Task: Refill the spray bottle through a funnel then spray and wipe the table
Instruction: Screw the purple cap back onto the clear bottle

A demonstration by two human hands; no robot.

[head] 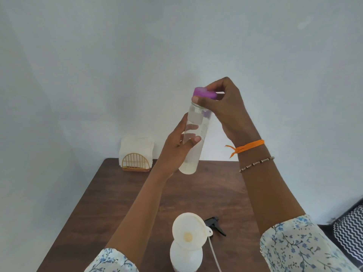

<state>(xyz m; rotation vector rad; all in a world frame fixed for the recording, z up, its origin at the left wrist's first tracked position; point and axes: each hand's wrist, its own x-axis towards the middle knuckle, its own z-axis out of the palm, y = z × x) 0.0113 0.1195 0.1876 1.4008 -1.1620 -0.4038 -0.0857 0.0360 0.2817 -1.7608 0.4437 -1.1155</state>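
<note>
Wall: I see plain pale grey-blue wall (98, 65), evenly lit.
Furniture: dark brown wooden table (121, 203) against it.
Right edge: zigzag-patterned fabric (351, 232).

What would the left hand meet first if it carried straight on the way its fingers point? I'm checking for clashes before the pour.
The left hand already holds the clear bottle, fingers pointing up and right. Past it comes the right hand on the purple cap, though depth is unclear.

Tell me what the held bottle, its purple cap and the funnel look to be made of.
Held bottle: clear plastic or glass, glossy; fingers show through it, so which one is unclear. Purple cap: opaque plastic, smooth with a slight sheen. Funnel: cream-white plastic, matte, with a moulded hanging tab at its rim.
</note>
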